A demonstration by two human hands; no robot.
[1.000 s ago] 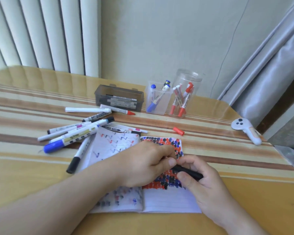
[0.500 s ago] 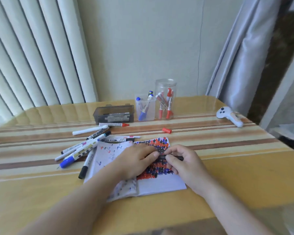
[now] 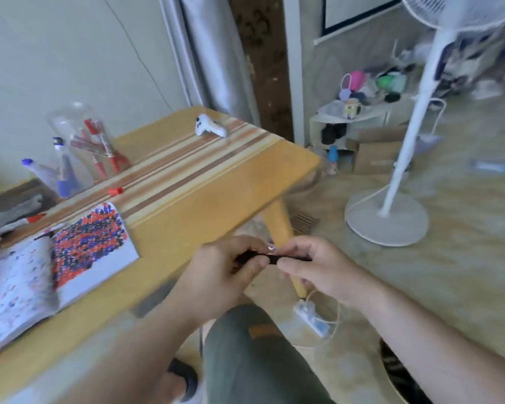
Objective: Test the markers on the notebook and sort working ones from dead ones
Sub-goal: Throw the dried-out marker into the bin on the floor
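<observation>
Both hands hold one black marker (image 3: 271, 257) off the table's right side, above the floor. My left hand (image 3: 225, 272) grips its left end and my right hand (image 3: 312, 266) pinches its right end. The open notebook (image 3: 70, 258) lies at the left on the table (image 3: 204, 211), its right page covered in red, blue and black scribbles. A clear jar (image 3: 82, 141) holds red markers and a small clear box (image 3: 56, 173) holds blue ones at the back left. A loose red cap (image 3: 115, 191) lies in front of them.
A white controller (image 3: 210, 129) lies at the table's far corner. A dark case (image 3: 15, 205) and loose markers sit at the far left edge. On the floor stand a white fan (image 3: 391, 211), a power strip (image 3: 312, 316) and a cluttered shelf (image 3: 356, 118). My knee is below my hands.
The view has swung right. Both hands have carried the black marker away from the notebook page and out past the table's right edge.
</observation>
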